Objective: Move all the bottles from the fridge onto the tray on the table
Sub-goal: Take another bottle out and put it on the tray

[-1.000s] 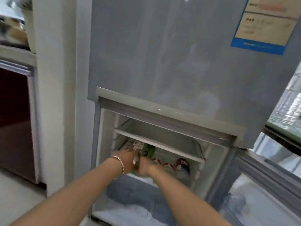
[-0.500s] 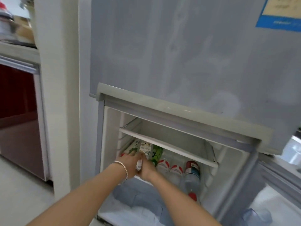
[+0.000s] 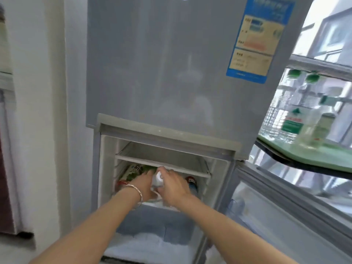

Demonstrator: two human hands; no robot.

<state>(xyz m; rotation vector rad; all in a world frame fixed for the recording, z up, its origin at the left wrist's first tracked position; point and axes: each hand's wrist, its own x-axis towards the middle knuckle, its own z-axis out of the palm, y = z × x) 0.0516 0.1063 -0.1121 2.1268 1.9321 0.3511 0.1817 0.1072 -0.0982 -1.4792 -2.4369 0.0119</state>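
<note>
The lower fridge compartment (image 3: 106, 168) stands open. Both my hands reach inside under its white shelf (image 3: 162, 162). A small white-capped bottle (image 3: 157, 179) sits between them: my left hand (image 3: 145, 184), with a bracelet on its wrist, is closed on its left side, and my right hand (image 3: 174, 185) is closed on its right side. A red-capped bottle with a blue label (image 3: 191, 182) stands further right. A green-and-white carton (image 3: 135, 171) lies behind my left hand, and a red-capped item (image 3: 122, 183) sits at the far left. On the table at right, a green tray (image 3: 323, 153) holds clear green-capped bottles (image 3: 294, 119).
The open lower door (image 3: 285, 216) swings out to the right, below the table's dark edge (image 3: 304, 165). The closed upper door (image 3: 171, 63) carries a blue label (image 3: 255, 40). A white wall (image 3: 38, 121) is on the left. A frosty grey drawer (image 3: 152, 233) fills the compartment's bottom.
The view has tilted and shifted right, bringing the table and tray into sight. Both hands have closed in around the white-capped bottle, which now shows between them.
</note>
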